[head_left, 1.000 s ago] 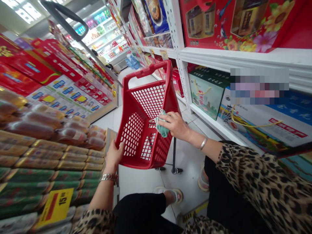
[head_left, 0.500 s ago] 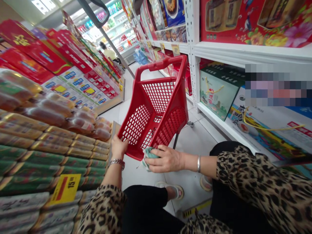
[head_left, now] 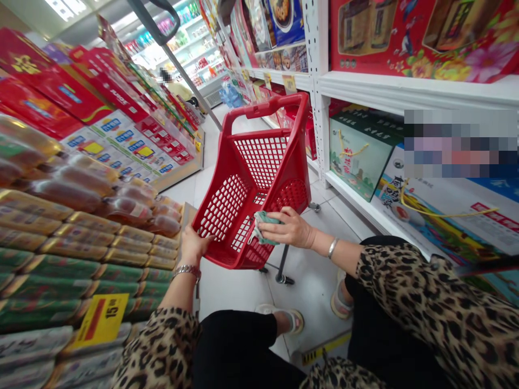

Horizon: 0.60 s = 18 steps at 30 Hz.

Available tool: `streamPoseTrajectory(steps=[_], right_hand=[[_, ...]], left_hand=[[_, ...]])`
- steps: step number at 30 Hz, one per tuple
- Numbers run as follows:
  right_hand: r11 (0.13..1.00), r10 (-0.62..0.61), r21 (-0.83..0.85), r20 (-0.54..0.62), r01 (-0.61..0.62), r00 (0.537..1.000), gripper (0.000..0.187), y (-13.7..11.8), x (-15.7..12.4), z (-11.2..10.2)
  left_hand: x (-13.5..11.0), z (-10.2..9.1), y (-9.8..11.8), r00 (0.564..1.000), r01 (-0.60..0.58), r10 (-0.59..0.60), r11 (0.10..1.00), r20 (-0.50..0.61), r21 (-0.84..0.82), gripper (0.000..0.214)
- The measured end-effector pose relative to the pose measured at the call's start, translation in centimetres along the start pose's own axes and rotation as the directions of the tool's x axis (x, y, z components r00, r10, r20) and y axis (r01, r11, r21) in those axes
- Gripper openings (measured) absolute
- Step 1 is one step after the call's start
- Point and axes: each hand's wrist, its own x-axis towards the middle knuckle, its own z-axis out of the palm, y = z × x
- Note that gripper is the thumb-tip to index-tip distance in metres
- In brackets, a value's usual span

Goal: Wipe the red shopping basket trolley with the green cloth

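Observation:
A red plastic shopping cart [head_left: 227,251] with lattice sides stands tilted in front of me, its handle at the far end. My left hand [head_left: 193,244] grips the cart's near left corner, thumb over the rim. In my right hand [head_left: 294,229] is a bunched green and white cloth [head_left: 265,227], pressed against the cart's right side near the top rim. The fingers are wrapped over the cloth and hide part of it. Below the basket, a metal leg with a caster [head_left: 284,278] shows.
Stacked cans [head_left: 60,270] and bottles [head_left: 77,189] line the left side, with a yellow price tag [head_left: 103,320]. White shelves [head_left: 365,86] with gift boxes [head_left: 357,156] run along the right. Farther back, a person [head_left: 176,89] is near lit shelves. Tiled floor [head_left: 235,292] lies below.
My right hand has moved up and to the right with the cloth, from the near edge along the cart's right side. My left hand keeps its hold on the corner.

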Motion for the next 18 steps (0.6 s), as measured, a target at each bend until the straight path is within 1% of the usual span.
streamPoseTrajectory(steps=[3, 6, 8, 10, 11, 12, 14, 16, 17, 18], right_hand=[[0.993, 0.107, -0.062, 0.037, -0.104, 0.994, 0.022, 2.1, -0.5, 0.0], [0.968, 0.229, -0.112, 0.026, -0.225, 0.973, 0.020, 3.9, -0.6, -0.3], [0.944, 0.313, -0.113, 0.001, -0.311, 0.950, 0.023, 4.1, -0.3, -0.7], [0.937, 0.341, -0.079, -0.017, -0.341, 0.940, 0.027, 3.2, 0.0, -1.4], [0.947, 0.318, -0.053, -0.021, -0.318, 0.948, 0.029, 2.3, 0.2, -1.7], [0.963, 0.268, -0.023, -0.027, -0.268, 0.963, 0.029, 1.1, 0.3, -2.0], [0.995, 0.094, 0.033, -0.038, -0.093, 0.995, 0.025, -1.7, 0.5, -2.3], [0.993, -0.088, 0.069, -0.062, 0.092, 0.994, 0.018, -4.4, 0.6, -2.0], [0.985, -0.148, 0.076, -0.076, 0.154, 0.986, 0.017, -5.4, 0.7, -1.7], [0.978, -0.183, 0.080, -0.094, 0.190, 0.979, 0.015, -6.1, 0.7, -1.2]], left_hand=[[0.5, 0.4, -0.6, 1.000, 0.000, 0.000, 1.000, -0.010, 0.003, 0.085], [0.6, 0.4, -0.8, 1.000, -0.001, 0.001, 1.000, -0.013, 0.008, 0.086], [0.6, 0.3, -0.7, 1.000, -0.006, 0.006, 1.000, -0.015, 0.007, 0.085], [0.6, 0.2, -0.7, 1.000, -0.016, 0.016, 1.000, -0.015, 0.011, 0.083], [0.7, 0.2, -0.7, 1.000, -0.018, 0.019, 1.000, -0.011, 0.015, 0.081], [0.7, 0.1, -0.7, 1.000, -0.020, 0.020, 1.000, -0.006, 0.018, 0.080], [0.9, 0.1, -0.8, 1.000, -0.026, 0.026, 1.000, 0.003, 0.014, 0.078], [1.2, 0.2, -1.1, 0.999, -0.039, 0.039, 0.999, 0.002, -0.004, 0.077], [1.3, 0.3, -1.2, 0.999, -0.045, 0.045, 0.999, -0.003, -0.014, 0.077], [1.4, 0.3, -1.4, 0.999, -0.050, 0.050, 0.999, -0.008, -0.022, 0.078]])
